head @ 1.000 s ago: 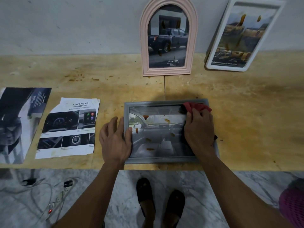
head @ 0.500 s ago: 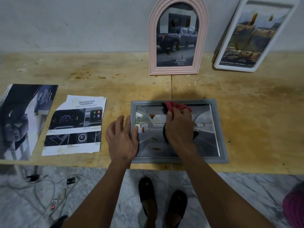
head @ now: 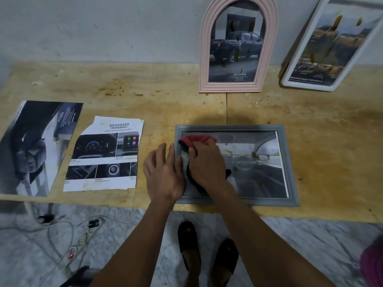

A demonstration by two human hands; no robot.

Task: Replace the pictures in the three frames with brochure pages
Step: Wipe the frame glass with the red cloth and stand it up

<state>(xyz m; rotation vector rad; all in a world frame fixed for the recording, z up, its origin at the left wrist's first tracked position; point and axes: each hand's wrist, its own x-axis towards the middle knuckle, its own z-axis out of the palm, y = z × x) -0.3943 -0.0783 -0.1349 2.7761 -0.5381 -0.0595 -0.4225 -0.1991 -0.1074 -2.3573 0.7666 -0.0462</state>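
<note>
A grey frame [head: 290, 162] lies flat near the table's front edge, holding a car-interior page with brown spots on its glass. My right hand [head: 205, 162] presses a red and black cloth [head: 194, 140] onto the left part of the glass. My left hand [head: 163, 170] rests flat with straight fingers on the frame's left edge. A pink arched frame [head: 205, 59] with a pickup-truck page and a white frame [head: 298, 65] with a yellow-toned page lean against the wall behind.
A torn brochure page [head: 103, 156] headed ADVANCED and a dark brochure [head: 35, 146] lie at the left on the stained wooden table [head: 331, 131]. Below the table edge are cables with a power strip [head: 83, 239], my sandalled feet and something pink [head: 373, 264].
My right hand has slid the cloth from the right side of the glass across to the left side. The left hand has stayed on the frame's left edge.
</note>
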